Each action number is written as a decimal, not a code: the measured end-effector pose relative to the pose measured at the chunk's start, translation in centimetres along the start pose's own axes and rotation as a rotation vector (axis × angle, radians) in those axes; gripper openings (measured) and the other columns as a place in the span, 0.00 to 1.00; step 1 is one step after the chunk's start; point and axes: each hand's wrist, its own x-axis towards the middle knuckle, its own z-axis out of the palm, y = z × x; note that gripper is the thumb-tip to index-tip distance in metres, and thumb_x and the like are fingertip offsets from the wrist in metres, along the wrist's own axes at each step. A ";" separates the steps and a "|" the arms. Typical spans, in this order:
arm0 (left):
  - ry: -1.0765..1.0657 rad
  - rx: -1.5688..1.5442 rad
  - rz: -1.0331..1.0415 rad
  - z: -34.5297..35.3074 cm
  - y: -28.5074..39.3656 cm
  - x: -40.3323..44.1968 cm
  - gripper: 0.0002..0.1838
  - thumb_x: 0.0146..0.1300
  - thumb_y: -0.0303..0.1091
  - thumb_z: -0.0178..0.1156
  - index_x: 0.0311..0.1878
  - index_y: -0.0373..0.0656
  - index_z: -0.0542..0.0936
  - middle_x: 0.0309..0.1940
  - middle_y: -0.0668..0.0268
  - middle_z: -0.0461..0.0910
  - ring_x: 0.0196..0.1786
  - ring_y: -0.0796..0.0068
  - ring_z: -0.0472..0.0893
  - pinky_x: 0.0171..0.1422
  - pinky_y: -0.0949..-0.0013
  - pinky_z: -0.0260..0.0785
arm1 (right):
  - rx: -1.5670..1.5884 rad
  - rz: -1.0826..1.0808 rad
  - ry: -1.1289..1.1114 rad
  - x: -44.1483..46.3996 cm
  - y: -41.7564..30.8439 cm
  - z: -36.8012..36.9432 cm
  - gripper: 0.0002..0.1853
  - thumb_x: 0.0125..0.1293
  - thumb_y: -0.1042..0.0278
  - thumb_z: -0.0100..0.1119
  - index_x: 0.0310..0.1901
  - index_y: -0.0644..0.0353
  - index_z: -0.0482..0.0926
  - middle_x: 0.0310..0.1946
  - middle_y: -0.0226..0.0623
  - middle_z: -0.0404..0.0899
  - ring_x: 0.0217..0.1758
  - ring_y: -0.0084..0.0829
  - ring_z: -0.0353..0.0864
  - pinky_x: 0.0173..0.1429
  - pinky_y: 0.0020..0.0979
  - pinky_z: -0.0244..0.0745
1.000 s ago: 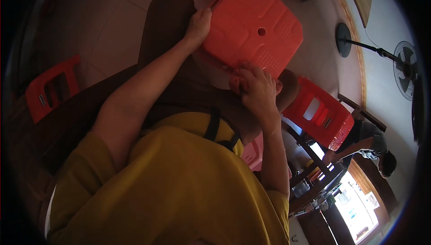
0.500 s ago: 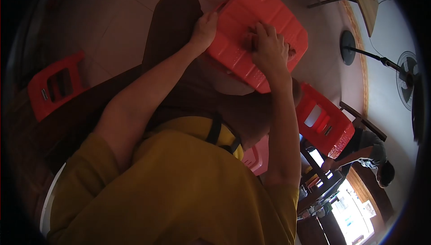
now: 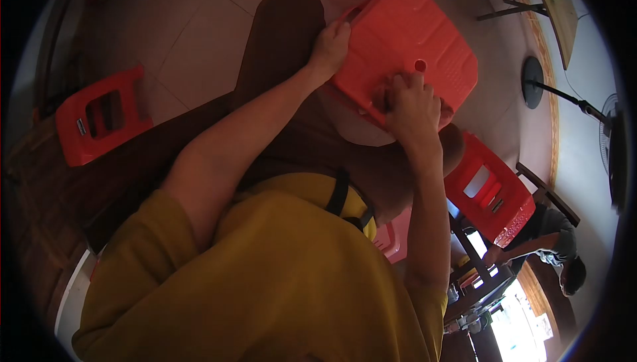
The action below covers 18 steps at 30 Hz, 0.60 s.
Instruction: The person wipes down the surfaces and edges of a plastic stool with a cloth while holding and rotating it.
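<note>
mustard-yellow shirt point(image 3: 279, 272) fills six o'clock. fingers of the left hand point(image 3: 330, 50) grip the edge of a red plastic stool point(image 3: 410, 37) at one o'clock; those of the right hand point(image 3: 415, 106) curl around a reddish cloth point(image 3: 446, 114) on its seat. beyond, a pedestal fan point(image 3: 531, 83) stands toward three o'clock.

1. The right hand point(image 3: 415, 104) covers most of a reddish bundle point(image 3: 447, 116); I can't tell what it is.
2. The label point(image 3: 81, 127) at left is too small to read.
3. The fan point(image 3: 585, 107) is partly lost at the dark right edge.
</note>
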 end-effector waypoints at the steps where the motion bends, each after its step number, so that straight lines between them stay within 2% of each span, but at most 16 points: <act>1: -0.017 -0.036 0.001 0.0 0.0 0.0 0.20 0.74 0.44 0.45 0.41 0.35 0.76 0.34 0.64 0.76 0.41 0.76 0.73 0.51 0.67 0.68 | 0.026 -0.027 0.005 -0.6 -0.4 0.0 0.15 0.54 0.64 0.66 0.41 0.62 0.81 0.48 0.44 0.75 0.45 0.49 0.80 0.47 0.47 0.76; 3: -0.040 -0.071 -0.002 -0.1 0.2 -0.3 0.20 0.74 0.44 0.45 0.41 0.35 0.76 0.35 0.65 0.76 0.41 0.77 0.72 0.51 0.67 0.68 | 0.048 -0.052 -0.005 -1.6 -1.1 -0.2 0.14 0.54 0.63 0.66 0.41 0.62 0.81 0.47 0.44 0.76 0.44 0.48 0.80 0.47 0.46 0.76; 5: -0.017 0.036 -0.028 -0.1 1.1 -0.4 0.20 0.73 0.44 0.44 0.41 0.36 0.76 0.36 0.67 0.76 0.42 0.77 0.72 0.52 0.68 0.68 | 0.068 -0.076 -0.008 -2.5 -1.8 -0.2 0.14 0.55 0.63 0.66 0.40 0.61 0.81 0.46 0.43 0.76 0.44 0.48 0.79 0.46 0.46 0.75; 8: -0.030 0.047 -0.018 -0.3 -0.3 0.4 0.20 0.73 0.44 0.44 0.41 0.36 0.76 0.36 0.68 0.76 0.42 0.78 0.72 0.52 0.68 0.68 | 0.141 -0.100 0.012 -3.9 -2.2 0.5 0.15 0.55 0.63 0.65 0.43 0.59 0.82 0.44 0.43 0.76 0.44 0.47 0.79 0.47 0.45 0.75; 10: -0.042 0.044 -0.010 -0.4 -0.8 0.7 0.20 0.73 0.45 0.44 0.41 0.35 0.76 0.37 0.67 0.76 0.42 0.77 0.72 0.52 0.68 0.68 | 0.365 -0.164 0.015 -4.8 -1.9 0.7 0.18 0.55 0.66 0.64 0.49 0.57 0.82 0.47 0.45 0.76 0.47 0.49 0.79 0.50 0.48 0.75; 11: -0.042 0.045 -0.011 -0.5 -1.0 0.8 0.20 0.73 0.45 0.44 0.41 0.35 0.76 0.37 0.66 0.76 0.43 0.77 0.73 0.52 0.68 0.68 | 0.357 -0.160 0.019 -5.3 -1.6 0.5 0.18 0.55 0.66 0.64 0.49 0.57 0.82 0.47 0.45 0.76 0.47 0.49 0.79 0.50 0.48 0.75; 12: -0.047 0.041 -0.005 -0.4 -1.2 0.9 0.20 0.73 0.45 0.44 0.41 0.35 0.76 0.37 0.66 0.76 0.43 0.77 0.73 0.52 0.68 0.68 | 0.572 -0.108 -0.074 -5.8 -1.5 0.2 0.24 0.50 0.73 0.63 0.54 0.57 0.81 0.50 0.44 0.78 0.50 0.45 0.80 0.53 0.44 0.76; 13: -0.013 0.052 0.007 -0.3 -1.4 1.0 0.22 0.72 0.45 0.44 0.42 0.33 0.76 0.34 0.61 0.77 0.41 0.73 0.74 0.51 0.65 0.69 | 0.788 -0.056 -0.168 -6.1 -1.4 -0.1 0.31 0.46 0.79 0.61 0.58 0.57 0.80 0.53 0.43 0.79 0.53 0.41 0.82 0.56 0.40 0.77; 14: 0.020 0.063 0.016 -0.2 -1.6 1.1 0.23 0.72 0.46 0.44 0.42 0.31 0.77 0.32 0.56 0.78 0.39 0.69 0.76 0.50 0.62 0.69 | 0.785 -0.050 -0.165 -6.4 -1.0 -0.3 0.31 0.46 0.79 0.61 0.58 0.57 0.80 0.53 0.43 0.79 0.53 0.41 0.82 0.56 0.40 0.77; 16: -0.006 0.072 0.012 -0.6 -1.4 1.1 0.23 0.72 0.46 0.44 0.41 0.31 0.76 0.31 0.57 0.77 0.38 0.70 0.75 0.49 0.63 0.69 | 1.310 0.238 -0.257 -7.1 0.0 -0.6 0.26 0.51 0.78 0.64 0.56 0.61 0.79 0.45 0.37 0.82 0.46 0.31 0.83 0.52 0.34 0.78; 17: -0.031 0.083 0.008 -0.6 -1.3 1.0 0.23 0.72 0.46 0.44 0.40 0.32 0.76 0.30 0.59 0.76 0.38 0.71 0.74 0.49 0.63 0.69 | 1.312 0.247 -0.251 -7.3 0.8 -0.8 0.26 0.51 0.78 0.64 0.56 0.61 0.79 0.45 0.37 0.82 0.46 0.31 0.83 0.52 0.34 0.78; 18: -0.041 0.082 0.012 -0.5 -1.3 1.0 0.23 0.72 0.46 0.44 0.40 0.32 0.76 0.30 0.59 0.76 0.38 0.71 0.74 0.49 0.63 0.69 | 1.464 0.274 -0.201 -7.1 1.9 -1.1 0.25 0.50 0.80 0.64 0.55 0.63 0.79 0.42 0.34 0.82 0.44 0.27 0.82 0.50 0.31 0.77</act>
